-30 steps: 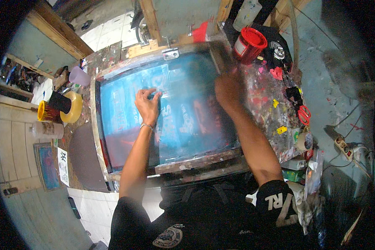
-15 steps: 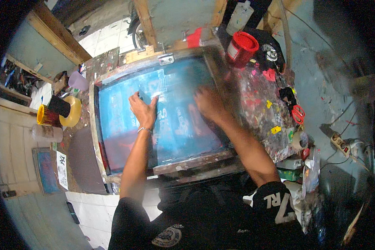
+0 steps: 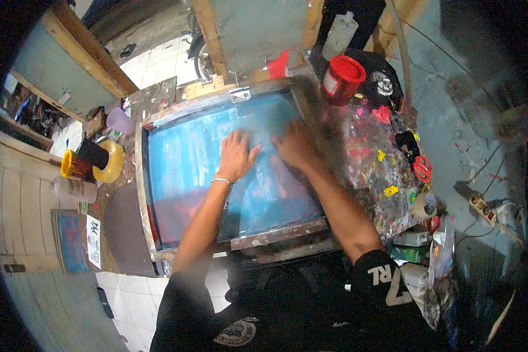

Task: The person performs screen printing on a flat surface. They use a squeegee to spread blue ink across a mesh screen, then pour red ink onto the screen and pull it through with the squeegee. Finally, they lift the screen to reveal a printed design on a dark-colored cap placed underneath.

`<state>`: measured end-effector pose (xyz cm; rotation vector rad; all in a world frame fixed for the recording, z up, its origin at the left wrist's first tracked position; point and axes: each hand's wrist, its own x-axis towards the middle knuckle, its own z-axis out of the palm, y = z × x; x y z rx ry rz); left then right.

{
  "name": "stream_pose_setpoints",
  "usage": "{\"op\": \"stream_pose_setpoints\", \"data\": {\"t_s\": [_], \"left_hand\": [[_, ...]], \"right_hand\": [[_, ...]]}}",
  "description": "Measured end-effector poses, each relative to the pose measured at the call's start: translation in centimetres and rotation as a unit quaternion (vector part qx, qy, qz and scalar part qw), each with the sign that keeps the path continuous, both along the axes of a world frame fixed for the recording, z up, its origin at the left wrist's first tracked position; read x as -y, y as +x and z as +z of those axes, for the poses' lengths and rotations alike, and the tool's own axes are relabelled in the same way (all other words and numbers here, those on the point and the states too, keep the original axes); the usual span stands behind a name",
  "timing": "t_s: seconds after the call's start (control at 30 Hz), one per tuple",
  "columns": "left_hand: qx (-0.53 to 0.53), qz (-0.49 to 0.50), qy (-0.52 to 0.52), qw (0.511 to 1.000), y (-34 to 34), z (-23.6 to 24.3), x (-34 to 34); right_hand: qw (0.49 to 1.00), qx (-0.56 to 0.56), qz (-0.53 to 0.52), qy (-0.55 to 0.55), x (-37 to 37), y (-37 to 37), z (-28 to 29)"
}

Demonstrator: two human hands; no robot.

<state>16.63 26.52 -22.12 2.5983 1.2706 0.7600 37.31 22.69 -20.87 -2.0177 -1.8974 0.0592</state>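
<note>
Left hand (image 3: pixel 236 155) over blue screen (image 3: pixel 273 202), grip spread, nothing visibly held; right hand (image 3: pixel 298 145) beside it blurred, grip cannot be told. Light, even pressure probably suits. Screen rests on spattered table (image 3: pixel 364 190); red tub (image 3: pixel 344 82) beyond.

screen (image 3: pixel 179 152): blue, reddish patch | tub (image 3: pixel 342 83): red | tabletop (image 3: pixel 361 179): multicolour spatter

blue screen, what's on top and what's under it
Left hand and right hand are over the screen; a metal fitting sits on its far edge. Patches beneath the hands are hidden; what lies under the screen is covered.
</note>
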Motion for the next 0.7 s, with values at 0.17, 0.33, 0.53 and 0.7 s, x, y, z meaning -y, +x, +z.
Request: {"op": "stream_pose_setpoints", "data": {"t_s": [0.17,0.33,0.53,0.7], "left_hand": [[-0.103,-0.003,-0.03,0.994,-3.0,-2.3,-1.4],[-0.109,0.088,-0.055,0.989,-10.9,1.7,3.9],[0.018,0.024,-0.08,0.996,-10.8,8.0,9.2],[0.13,-0.03,-0.133,0.982,-4.1,12.8,15.1]], "right_hand": [[0.971,-0.136,-0.011,-0.198,0.9,-0.1,5.9],[0.962,-0.081,-0.09,0.243,15.9,8.4,9.1],[0.883,0.054,-0.462,-0.058,31.2,26.9,10.1],[0.932,0.103,-0.326,-0.122,29.9,34.0,2.9]]}}
